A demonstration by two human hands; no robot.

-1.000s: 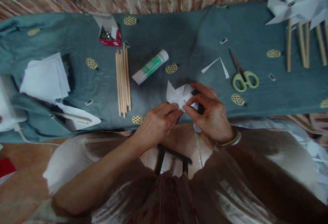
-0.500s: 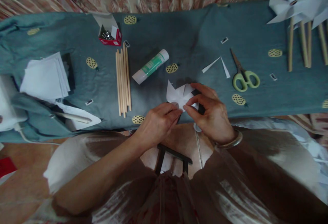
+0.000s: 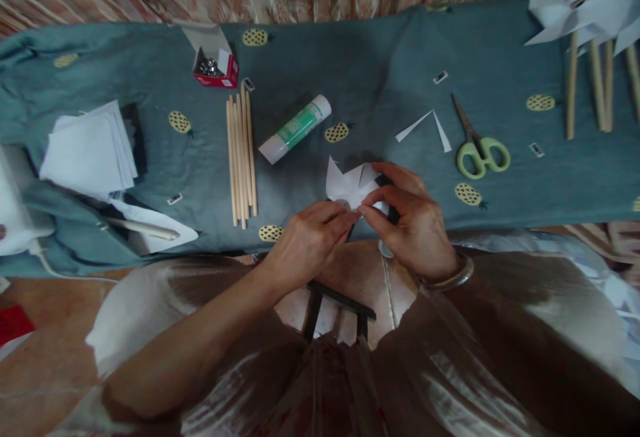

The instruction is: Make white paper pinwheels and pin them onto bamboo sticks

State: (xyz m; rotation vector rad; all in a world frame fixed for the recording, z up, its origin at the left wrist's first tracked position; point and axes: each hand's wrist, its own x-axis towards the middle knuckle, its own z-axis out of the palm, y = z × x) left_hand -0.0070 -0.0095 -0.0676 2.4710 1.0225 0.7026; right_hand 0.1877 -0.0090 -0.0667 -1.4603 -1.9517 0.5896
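A white paper pinwheel (image 3: 352, 185) with pointed blades is between my two hands at the near edge of the table. My left hand (image 3: 313, 234) pinches its lower left side, fingers pressed together. My right hand (image 3: 413, 224), with a bracelet at the wrist, grips the lower right side between thumb and forefinger; the other fingers curl behind a blade. My fingertips hide part of the pinwheel's lower edge. Above it on the cloth lies a glue stick (image 3: 300, 127) with a green label. Two thin paper scraps (image 3: 441, 132) lie to the right, next to green-handled scissors (image 3: 480, 150).
Several wooden sticks (image 3: 241, 157) lie left of the glue stick, below a red box (image 3: 217, 74) of small metal pieces. A stack of white paper (image 3: 87, 150) sits farther left, near a white device (image 3: 20, 204) with a cord. Finished pinwheels on sticks (image 3: 580, 14) lie at top right.
Both hands keep nearly the same grip on the pinwheel, with only a tiny shift of the fingers. The view has moved very slightly.
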